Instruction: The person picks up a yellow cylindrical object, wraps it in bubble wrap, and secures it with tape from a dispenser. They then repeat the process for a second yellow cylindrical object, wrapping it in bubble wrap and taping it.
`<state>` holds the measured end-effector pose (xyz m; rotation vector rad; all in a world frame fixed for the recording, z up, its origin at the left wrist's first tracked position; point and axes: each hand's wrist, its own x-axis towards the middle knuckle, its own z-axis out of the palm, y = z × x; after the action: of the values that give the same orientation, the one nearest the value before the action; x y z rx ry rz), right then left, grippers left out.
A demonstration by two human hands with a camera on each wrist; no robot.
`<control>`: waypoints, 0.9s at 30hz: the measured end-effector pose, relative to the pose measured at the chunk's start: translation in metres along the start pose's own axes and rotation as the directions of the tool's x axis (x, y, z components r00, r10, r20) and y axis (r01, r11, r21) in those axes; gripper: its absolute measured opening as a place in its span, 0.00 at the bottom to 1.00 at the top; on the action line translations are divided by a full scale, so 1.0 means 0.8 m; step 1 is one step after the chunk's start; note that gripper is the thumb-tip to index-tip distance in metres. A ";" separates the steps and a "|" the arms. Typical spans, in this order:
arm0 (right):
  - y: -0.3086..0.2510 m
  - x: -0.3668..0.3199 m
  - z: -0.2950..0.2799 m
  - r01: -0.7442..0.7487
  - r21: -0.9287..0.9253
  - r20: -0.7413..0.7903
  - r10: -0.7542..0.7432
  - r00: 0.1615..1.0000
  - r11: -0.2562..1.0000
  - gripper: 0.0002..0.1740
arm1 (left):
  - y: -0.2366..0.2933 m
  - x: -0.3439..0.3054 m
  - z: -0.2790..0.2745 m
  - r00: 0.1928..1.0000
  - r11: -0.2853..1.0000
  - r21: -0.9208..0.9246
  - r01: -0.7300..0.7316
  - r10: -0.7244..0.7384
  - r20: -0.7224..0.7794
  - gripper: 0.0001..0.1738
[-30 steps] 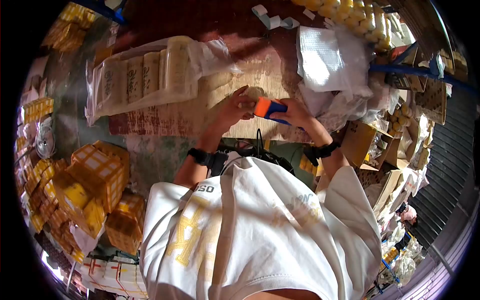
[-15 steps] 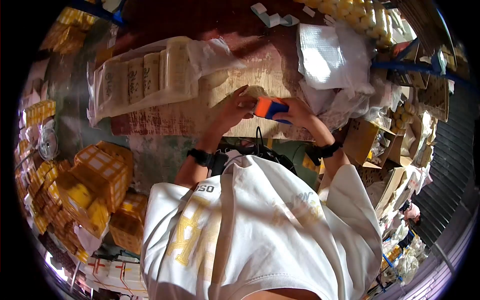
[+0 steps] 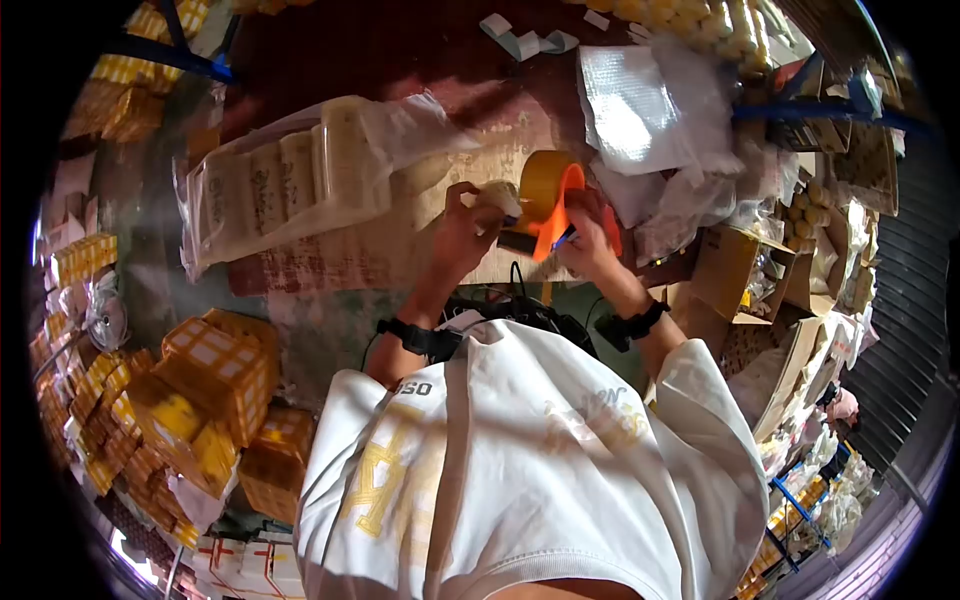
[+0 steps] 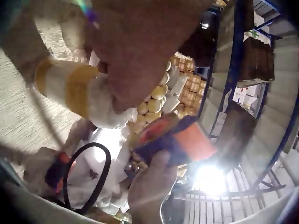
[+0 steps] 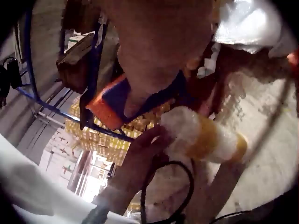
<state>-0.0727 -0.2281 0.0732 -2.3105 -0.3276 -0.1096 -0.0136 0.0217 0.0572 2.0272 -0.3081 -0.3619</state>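
My left hand (image 3: 465, 235) grips the near end of a white wrapped roll (image 3: 498, 198). In the left wrist view, yellow tape bands circle the roll (image 4: 77, 91), which looks wrapped in clear plastic. My right hand (image 3: 590, 240) holds an orange and blue tape dispenser (image 3: 560, 215) with a yellow tape roll (image 3: 540, 185) on it. It stands close to the right of the wrapped roll in the head view. The right wrist view shows my thumb lying along the blue side of the dispenser (image 5: 110, 107).
A clear plastic bag (image 3: 285, 180) of several rolls lies on the left of the table. To the right lie silvery bubble wrap sheets (image 3: 630, 105) and loose plastic. Cardboard boxes (image 3: 740, 270) stand on the right, and taped cartons (image 3: 220, 365) at lower left. White strips (image 3: 525, 40) lie at the back.
My right hand has turned the tape dispenser, so its yellow tape roll and orange side now show. My left hand keeps its grip on the wrapped roll. The head view has shifted slightly.
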 end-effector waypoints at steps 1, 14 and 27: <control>-0.007 0.004 0.009 -0.028 0.116 -0.032 0.032 0.999 0.993 0.30 | -0.001 -0.001 -0.002 0.999 0.999 0.027 -0.037 0.037 -0.014 0.07; 0.014 0.056 0.128 0.058 -0.010 -0.223 -0.059 0.973 0.998 0.29 | -0.069 -0.021 0.027 1.000 0.930 -0.367 -0.009 0.014 0.009 0.31; 0.025 0.051 0.137 0.028 -0.135 -0.133 -0.046 0.990 0.990 0.33 | -0.002 0.002 -0.100 0.955 0.957 0.040 -0.289 0.291 -0.059 0.16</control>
<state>-0.0307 -0.1537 -0.0088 -2.4137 -0.3019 -0.3152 0.0188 0.0869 0.0911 1.9835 -0.5664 -0.1092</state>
